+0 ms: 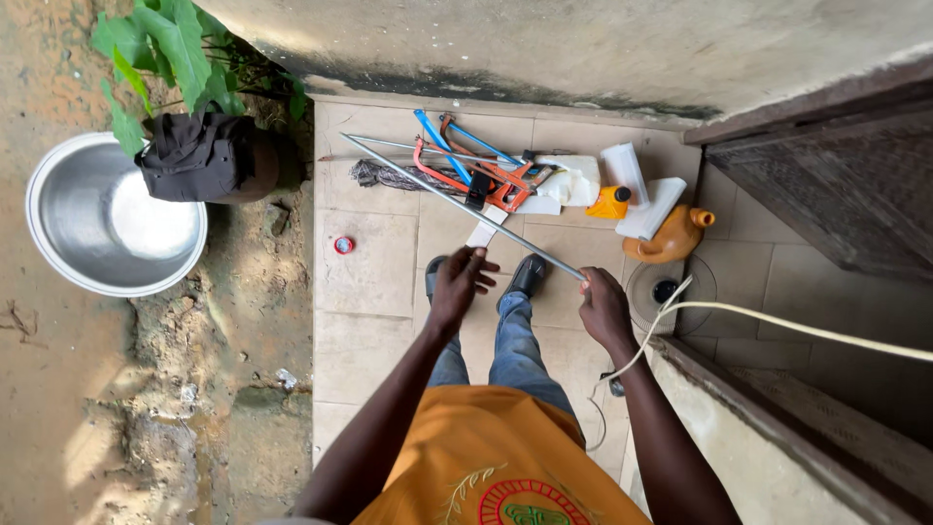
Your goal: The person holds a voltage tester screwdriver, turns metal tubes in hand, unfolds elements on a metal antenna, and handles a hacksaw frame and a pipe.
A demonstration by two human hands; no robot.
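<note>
A long thin grey metal pipe [457, 199] runs slantwise from the upper left, near the wall, down to my right hand [603, 309]. That hand is closed around the pipe's near end. My left hand [457, 282] hovers just under the pipe's middle with fingers spread, and I cannot tell whether it touches the pipe. My black shoes [526, 276] and blue jeans show below the hands.
Blue and orange hacksaws [486, 173], white paper, a yellow bottle [609, 202] and an orange jug [671, 236] lie by the wall. A steel basin [107, 214] sits on dirt at left beside a plant. A white hose [797, 329] crosses on the right near a floor drain [665, 288].
</note>
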